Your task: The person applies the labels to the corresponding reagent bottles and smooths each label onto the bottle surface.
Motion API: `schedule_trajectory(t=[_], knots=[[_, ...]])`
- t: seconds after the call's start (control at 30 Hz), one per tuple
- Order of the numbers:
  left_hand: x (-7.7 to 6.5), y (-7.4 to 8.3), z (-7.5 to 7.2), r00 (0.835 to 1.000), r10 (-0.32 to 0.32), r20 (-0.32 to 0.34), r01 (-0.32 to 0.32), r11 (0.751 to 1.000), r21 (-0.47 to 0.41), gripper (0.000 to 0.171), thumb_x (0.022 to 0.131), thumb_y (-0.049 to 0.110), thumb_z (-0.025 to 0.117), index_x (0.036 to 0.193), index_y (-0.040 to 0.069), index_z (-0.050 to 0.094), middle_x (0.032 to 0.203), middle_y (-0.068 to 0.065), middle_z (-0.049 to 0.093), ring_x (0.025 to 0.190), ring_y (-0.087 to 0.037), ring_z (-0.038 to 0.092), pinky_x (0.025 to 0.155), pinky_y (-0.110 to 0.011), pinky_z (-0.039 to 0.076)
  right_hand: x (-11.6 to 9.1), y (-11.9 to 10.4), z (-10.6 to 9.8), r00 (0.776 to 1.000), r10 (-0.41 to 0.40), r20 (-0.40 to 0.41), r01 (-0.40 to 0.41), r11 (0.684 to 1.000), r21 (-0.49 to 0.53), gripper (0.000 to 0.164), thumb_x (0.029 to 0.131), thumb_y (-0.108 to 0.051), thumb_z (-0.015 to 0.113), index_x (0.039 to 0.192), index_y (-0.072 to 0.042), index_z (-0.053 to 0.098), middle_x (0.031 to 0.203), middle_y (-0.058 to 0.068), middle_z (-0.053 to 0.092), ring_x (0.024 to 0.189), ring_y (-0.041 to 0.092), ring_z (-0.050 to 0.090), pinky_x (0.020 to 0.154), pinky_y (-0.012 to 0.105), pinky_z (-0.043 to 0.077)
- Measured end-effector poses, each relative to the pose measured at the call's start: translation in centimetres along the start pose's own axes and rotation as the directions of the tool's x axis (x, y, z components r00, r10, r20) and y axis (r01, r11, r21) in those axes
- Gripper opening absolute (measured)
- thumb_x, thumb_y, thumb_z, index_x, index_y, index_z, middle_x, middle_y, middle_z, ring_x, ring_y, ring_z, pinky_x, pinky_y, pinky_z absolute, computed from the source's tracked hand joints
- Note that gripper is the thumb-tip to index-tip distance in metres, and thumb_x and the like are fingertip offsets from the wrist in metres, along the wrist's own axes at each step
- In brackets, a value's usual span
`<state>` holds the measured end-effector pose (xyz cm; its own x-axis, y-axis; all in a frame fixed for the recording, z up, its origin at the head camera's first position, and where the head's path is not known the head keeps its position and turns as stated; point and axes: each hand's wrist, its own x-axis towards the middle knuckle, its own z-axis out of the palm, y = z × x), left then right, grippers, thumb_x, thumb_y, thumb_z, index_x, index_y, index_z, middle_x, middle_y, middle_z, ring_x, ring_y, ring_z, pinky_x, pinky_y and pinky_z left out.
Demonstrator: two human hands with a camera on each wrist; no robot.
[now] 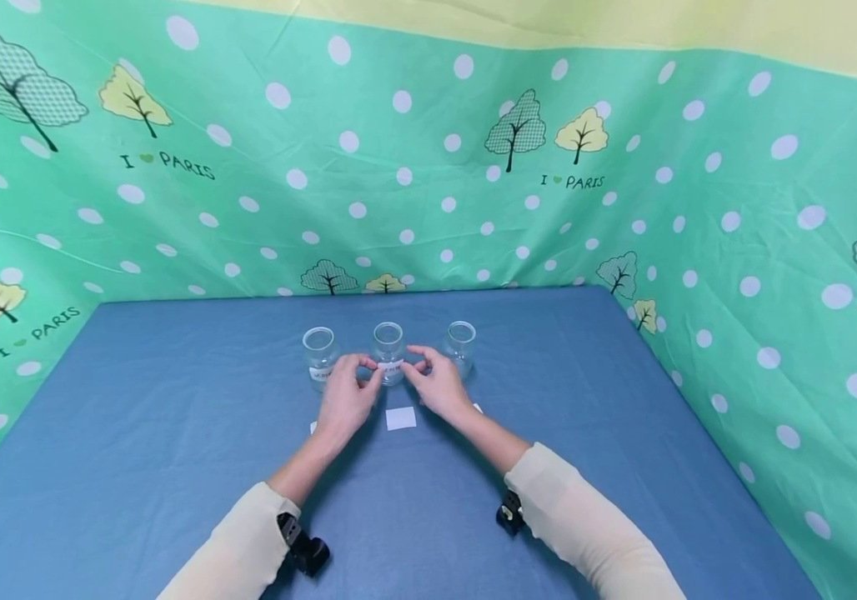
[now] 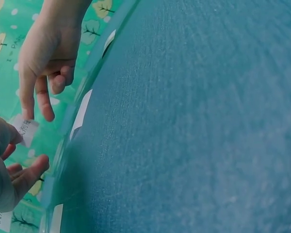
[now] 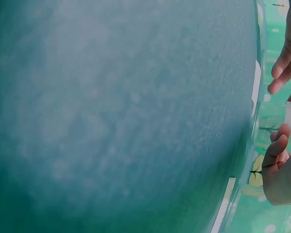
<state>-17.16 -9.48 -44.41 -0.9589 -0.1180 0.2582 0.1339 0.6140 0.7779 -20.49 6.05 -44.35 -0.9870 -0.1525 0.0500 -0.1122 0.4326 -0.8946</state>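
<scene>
Both hands meet at the small white label [image 1: 391, 367] with dark handwriting, at the front of the middle glass jar [image 1: 388, 335]. My left hand [image 1: 348, 398] pinches its left end, thumb and forefinger together. At the right end, my right hand [image 1: 439, 387] has its thumb on the edge, its other fingers bent beside the jar. In the left wrist view the label [image 2: 25, 131] spans the space between both hands' fingertips. The left glass jar [image 1: 319, 340] bears a similar label, partly behind the left hand. Behind the right hand, the right glass jar [image 1: 462, 335] is partly hidden.
A blank white card [image 1: 401, 418] lies on the blue tablecloth [image 1: 413, 508] before the middle jar. Corners of two more white pieces show beside the forearms. A green dotted curtain [image 1: 398, 142] hangs behind and to the sides of the table.
</scene>
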Motion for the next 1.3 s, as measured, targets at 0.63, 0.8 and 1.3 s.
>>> schedule_trajectory(t=[0.63, 0.8, 1.3], knots=[[0.04, -0.11, 0.46, 0.999, -0.003, -0.049, 0.007, 0.996, 0.087, 0.012, 0.09, 0.019, 0.061, 0.095, 0.008, 0.059, 0.107, -0.011, 0.063, 0.067, -0.02, 0.055, 0.062, -0.034, 0.044, 0.17, 0.08, 0.35, 1.0, -0.002, -0.016, 0.001, 1.0, -0.024, 0.035, 0.087, -0.016, 0.067, 0.12, -0.009, 0.06, 0.079, 0.009, 0.063, 0.04, 0.009, 0.047, 0.042, 0.025, 0.047], [0.01, -0.18, 0.56, 0.999, -0.001, -0.051, 0.006, 0.994, 0.105, 0.011, 0.09, 0.019, 0.06, 0.095, 0.009, 0.059, 0.108, -0.012, 0.063, 0.077, -0.026, 0.059, 0.068, -0.041, 0.046, 0.2, 0.25, 0.52, 0.999, -0.013, -0.031, 0.012, 0.999, -0.037, 0.035, 0.086, -0.016, 0.067, 0.12, -0.009, 0.059, 0.078, 0.009, 0.063, 0.041, 0.009, 0.047, 0.042, 0.025, 0.047], [0.05, -0.22, 0.38, 0.997, -0.065, -0.042, 0.069, 0.993, 0.091, 0.021, 0.091, 0.033, 0.058, 0.099, 0.013, 0.059, 0.109, -0.007, 0.062, 0.071, -0.022, 0.057, 0.066, -0.04, 0.046, 0.04, -0.04, 0.06, 1.0, 0.002, -0.003, -0.002, 1.0, -0.018, 0.035, 0.09, -0.027, 0.062, 0.121, -0.011, 0.059, 0.083, 0.009, 0.06, 0.04, 0.01, 0.048, 0.043, 0.027, 0.049]])
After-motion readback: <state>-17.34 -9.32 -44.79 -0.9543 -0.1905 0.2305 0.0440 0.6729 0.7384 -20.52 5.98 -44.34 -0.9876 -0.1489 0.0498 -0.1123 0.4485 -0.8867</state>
